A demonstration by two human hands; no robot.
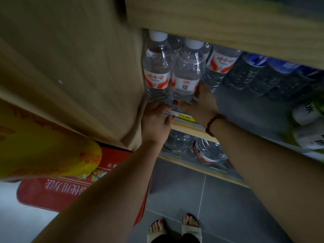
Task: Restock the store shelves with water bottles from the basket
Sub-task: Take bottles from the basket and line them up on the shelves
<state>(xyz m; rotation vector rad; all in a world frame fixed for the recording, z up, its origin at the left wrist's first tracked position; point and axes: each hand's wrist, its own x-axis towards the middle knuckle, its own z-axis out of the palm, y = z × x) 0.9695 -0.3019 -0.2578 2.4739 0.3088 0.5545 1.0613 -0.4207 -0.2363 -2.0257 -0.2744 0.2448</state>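
Clear water bottles with white caps and red-and-white labels stand in a row at the left end of a wooden shelf (187, 127). My right hand (201, 106) grips the base of the second water bottle (185, 74), thumb on its front and fingers round its right side. My left hand (155, 125) is at the shelf's front edge, its fingertips touching the foot of the leftmost bottle (156, 71) and its thumb by the price strip (185, 117). A third bottle (219, 67) stands just to the right. The basket is out of view.
A wooden side panel (78, 67) closes the shelf on the left and a wooden board (228, 23) hangs low above the bottle caps. Dark bottles with blue labels (259, 72) fill the shelf to the right. Larger water bottles (206, 151) lie on the shelf below. A red sign (73, 186) lies at floor level.
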